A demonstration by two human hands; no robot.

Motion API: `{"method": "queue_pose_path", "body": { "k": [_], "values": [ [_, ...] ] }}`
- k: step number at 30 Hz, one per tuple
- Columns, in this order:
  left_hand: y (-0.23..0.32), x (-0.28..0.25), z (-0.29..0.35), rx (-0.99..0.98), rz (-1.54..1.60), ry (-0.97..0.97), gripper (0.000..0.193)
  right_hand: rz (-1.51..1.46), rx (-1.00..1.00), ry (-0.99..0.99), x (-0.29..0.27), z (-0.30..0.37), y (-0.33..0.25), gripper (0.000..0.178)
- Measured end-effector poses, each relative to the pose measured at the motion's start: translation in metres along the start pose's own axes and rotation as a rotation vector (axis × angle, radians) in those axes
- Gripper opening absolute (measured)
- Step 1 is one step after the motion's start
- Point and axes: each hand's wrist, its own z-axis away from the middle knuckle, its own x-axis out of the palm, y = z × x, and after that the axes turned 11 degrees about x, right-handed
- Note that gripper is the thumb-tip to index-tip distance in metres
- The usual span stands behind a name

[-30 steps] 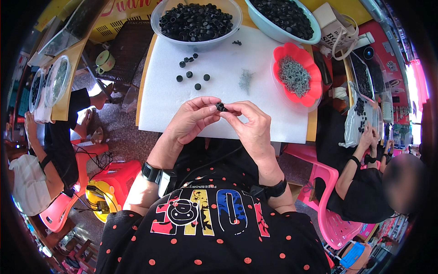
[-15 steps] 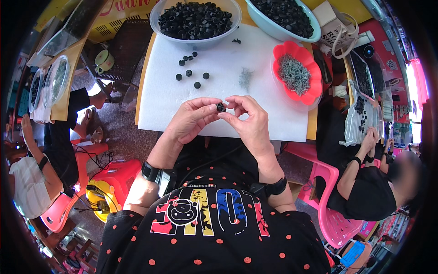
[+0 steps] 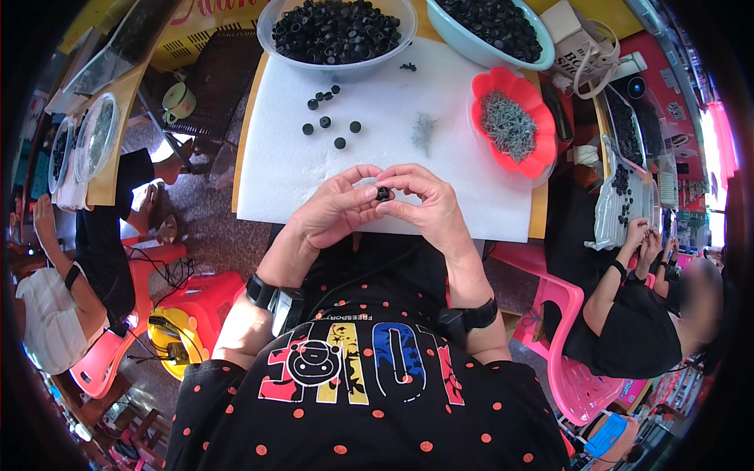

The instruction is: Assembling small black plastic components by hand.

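Black small round part (image 3: 383, 193) sits mid-frame, pinched between both hands: left hand (image 3: 334, 208) and right hand (image 3: 428, 206), each grip clamped on it above the white worktop (image 3: 377, 169). Upper frame: six loose black parts (image 3: 326, 118) lie on the foam, clear bowl (image 3: 338, 64) heaped with more, red dish (image 3: 510, 125) of metal pins. Judged: most pieces remain unprocessed.

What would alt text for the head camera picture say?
Two hands, left hand and right hand, pinch one small black part together above a white mat. Beyond sit loose black parts, a clear bowl of them, and a red dish of metal bits.
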Motion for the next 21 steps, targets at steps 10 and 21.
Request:
{"method": "queue_pose_path", "body": {
  "k": [10,21],
  "values": [
    [-0.0038,-0.0030,-0.0012,-0.021,0.038,-0.014,0.035,-0.059,0.018,-0.048,-0.0002,-0.0033,0.0020,0.028],
    [-0.0030,-0.0054,-0.0016,-0.005,0.013,0.012,0.035,-0.044,0.031,-0.130,0.0004,-0.0052,0.0010,0.028]
  ]
}}
